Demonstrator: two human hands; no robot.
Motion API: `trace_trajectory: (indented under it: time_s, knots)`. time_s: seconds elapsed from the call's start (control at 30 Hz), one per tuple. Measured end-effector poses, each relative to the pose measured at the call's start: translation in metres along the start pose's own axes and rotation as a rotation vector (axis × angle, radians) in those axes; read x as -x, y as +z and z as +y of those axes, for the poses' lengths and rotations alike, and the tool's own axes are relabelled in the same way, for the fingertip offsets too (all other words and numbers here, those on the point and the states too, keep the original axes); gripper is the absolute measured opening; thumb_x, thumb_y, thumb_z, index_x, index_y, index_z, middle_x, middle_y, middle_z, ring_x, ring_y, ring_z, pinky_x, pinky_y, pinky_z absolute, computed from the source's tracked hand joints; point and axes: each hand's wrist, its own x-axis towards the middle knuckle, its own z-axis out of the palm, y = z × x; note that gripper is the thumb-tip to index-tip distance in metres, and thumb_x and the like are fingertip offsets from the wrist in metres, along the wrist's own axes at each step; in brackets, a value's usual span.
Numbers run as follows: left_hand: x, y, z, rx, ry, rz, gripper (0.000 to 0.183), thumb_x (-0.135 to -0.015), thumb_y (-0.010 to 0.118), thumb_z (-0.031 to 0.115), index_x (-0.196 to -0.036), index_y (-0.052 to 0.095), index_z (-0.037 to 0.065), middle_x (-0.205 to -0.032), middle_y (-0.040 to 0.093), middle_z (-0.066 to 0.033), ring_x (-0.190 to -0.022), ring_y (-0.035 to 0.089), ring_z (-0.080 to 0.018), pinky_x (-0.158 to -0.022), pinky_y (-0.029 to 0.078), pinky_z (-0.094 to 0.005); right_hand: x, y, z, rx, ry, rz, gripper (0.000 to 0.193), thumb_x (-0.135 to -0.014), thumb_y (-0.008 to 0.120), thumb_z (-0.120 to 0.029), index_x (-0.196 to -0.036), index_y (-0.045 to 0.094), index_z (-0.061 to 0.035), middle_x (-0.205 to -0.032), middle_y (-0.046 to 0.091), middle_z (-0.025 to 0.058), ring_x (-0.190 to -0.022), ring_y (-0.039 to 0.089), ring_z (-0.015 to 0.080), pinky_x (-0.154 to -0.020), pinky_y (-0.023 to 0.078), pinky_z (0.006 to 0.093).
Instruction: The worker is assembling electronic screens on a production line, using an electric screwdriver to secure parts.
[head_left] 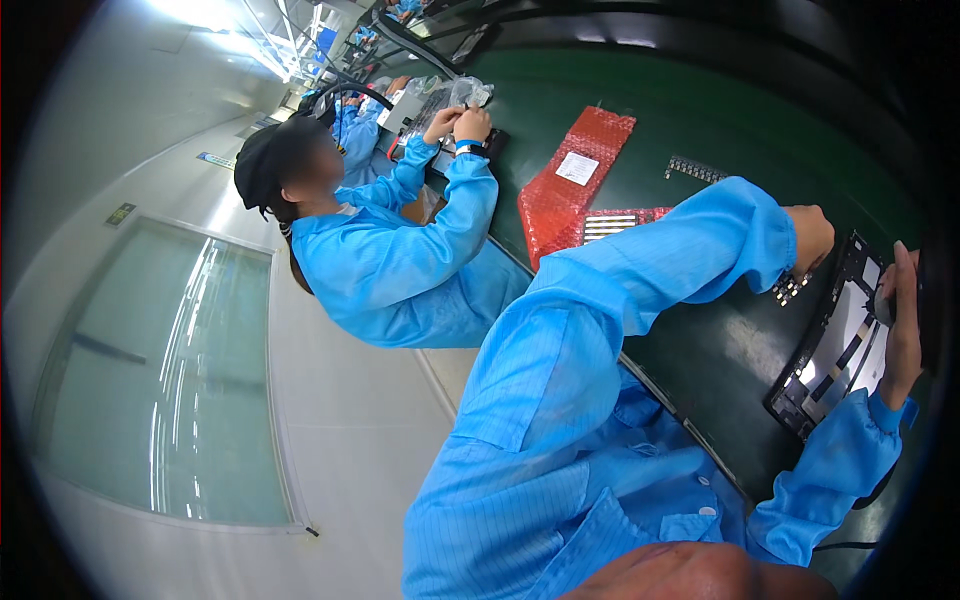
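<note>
My left hand [812, 240] is curled at the right side of the green bench, its fingertips mostly hidden behind the hand. Right below it shows a short strip of small shiny metal pieces [790, 290]; whether the fingers pinch it is hidden. My right hand [904, 330] is held edge-on with fingers stretched out, over the right side of a black laptop-like casing [830, 350]. The casing has a silvery inner surface, dark strips and a white label, and lies tilted in view. A small dark rounded part [884, 306] shows beside my right fingers.
Red bubble wrap [590, 135] with a white label lies left of my arm, and light strips [612, 226] rest on more red wrap. Another metal-piece strip [693, 168] lies farther back. A co-worker [400, 240] in blue works with both hands at the left.
</note>
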Motion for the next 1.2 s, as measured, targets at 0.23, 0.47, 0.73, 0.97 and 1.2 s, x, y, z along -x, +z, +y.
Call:
trace_trajectory:
  time_s: [0.23, 0.47, 0.73, 0.97, 1.2]
  knots:
    - [0.009, 0.000, -0.003, 0.071, -0.002, 0.078, 0.024, -0.063, 0.067, 0.007, -0.085, 0.072, 0.012, -0.085, 0.068, -0.0075, -0.083, 0.065, -0.0279, -0.074, 0.053, -0.0351, 0.010, -0.005, 0.040, -0.019, 0.022, -0.008, 0.035, -0.094, 0.045, -0.029, -0.120, 0.058, -0.0108, -0.077, 0.053, 0.0076, -0.080, 0.057, 0.0153, -0.104, 0.032, 0.0382]
    - [0.056, -0.003, 0.025, -0.290, -0.041, 0.193, 0.012, -0.067, 0.060, 0.005, -0.075, 0.067, 0.010, -0.075, 0.065, -0.0109, -0.077, 0.064, -0.0271, -0.066, 0.049, -0.0412, 0.006, -0.001, 0.038, -0.060, 0.025, 0.029, 0.034, -0.093, 0.047, -0.026, -0.122, 0.057, -0.0118, -0.078, 0.056, 0.0085, -0.083, 0.060, 0.0170, -0.104, 0.033, 0.0408]
    - [0.043, 0.049, 0.041, 0.403, 0.206, 0.963, 0.014, -0.067, 0.068, 0.009, -0.081, 0.069, 0.008, -0.076, 0.061, -0.0102, -0.075, 0.060, -0.0281, -0.064, 0.048, -0.0382, 0.001, -0.006, 0.020, -0.008, 0.015, -0.006, 0.036, -0.091, 0.052, -0.025, -0.123, 0.054, -0.0073, -0.079, 0.057, 0.0065, -0.078, 0.058, 0.0140, -0.084, 0.043, 0.0312]
    - [0.032, 0.079, 0.052, 0.930, 0.048, 0.921, 0.014, -0.074, 0.069, 0.010, -0.086, 0.067, 0.003, -0.080, 0.063, -0.0138, -0.074, 0.063, -0.0265, -0.066, 0.050, -0.0340, 0.013, -0.048, -0.044, -0.184, 0.001, 0.295, 0.033, -0.078, 0.070, -0.009, -0.107, 0.056, -0.0044, -0.067, 0.055, -0.0006, -0.055, 0.051, 0.0076, -0.050, 0.038, 0.0209]
    - [0.036, 0.075, 0.049, 0.978, 0.046, 0.886, 0.013, -0.075, 0.069, 0.002, -0.088, 0.067, -0.002, -0.074, 0.064, -0.0087, -0.064, 0.061, -0.0118, -0.059, 0.048, -0.0232, 0.066, -0.109, -0.018, -0.502, 0.138, 0.639, 0.037, -0.072, 0.068, 0.004, -0.102, 0.046, 0.0010, -0.058, 0.053, 0.0044, -0.043, 0.053, 0.0134, -0.041, 0.041, 0.0236]
